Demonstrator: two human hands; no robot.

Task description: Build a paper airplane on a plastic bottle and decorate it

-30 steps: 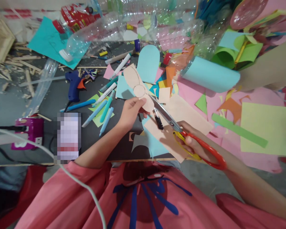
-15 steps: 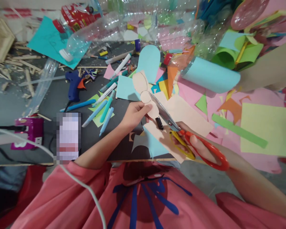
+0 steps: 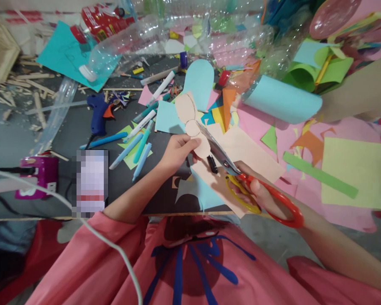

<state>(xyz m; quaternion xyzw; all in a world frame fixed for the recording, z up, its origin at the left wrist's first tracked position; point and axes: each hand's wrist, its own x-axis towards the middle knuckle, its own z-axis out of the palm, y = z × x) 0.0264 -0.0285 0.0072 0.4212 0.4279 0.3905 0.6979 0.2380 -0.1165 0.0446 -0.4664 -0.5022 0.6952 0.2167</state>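
Observation:
Between the thumb and fingers of my left hand (image 3: 179, 152) is a peach paper cutout (image 3: 186, 108), pinched at its lower lobe. It has a bow-like shape with a small round middle and drawn outlines. My right hand (image 3: 262, 195) is wrapped round the handles of the scissors (image 3: 220, 154), one red and one yellow. Their blades look nearly closed and lie along the cutout's right edge, the tips beside its round middle. Below the cutout, a small black object (image 3: 212, 164) rests near a larger peach sheet (image 3: 247, 148).
Several markers (image 3: 142, 148) and a blue glue gun (image 3: 98, 111) lie to the left, with a phone (image 3: 92, 180) nearer me. Clear plastic bottles (image 3: 130, 42) line the back. A blue paper roll (image 3: 282, 99) and pink paper scraps (image 3: 307, 182) cover the right. A white cable (image 3: 108, 241) crosses the lower left.
My left hand and the cutout have shifted very slightly to the left. The scissors stay almost in place at its edge, and both hands keep their hold.

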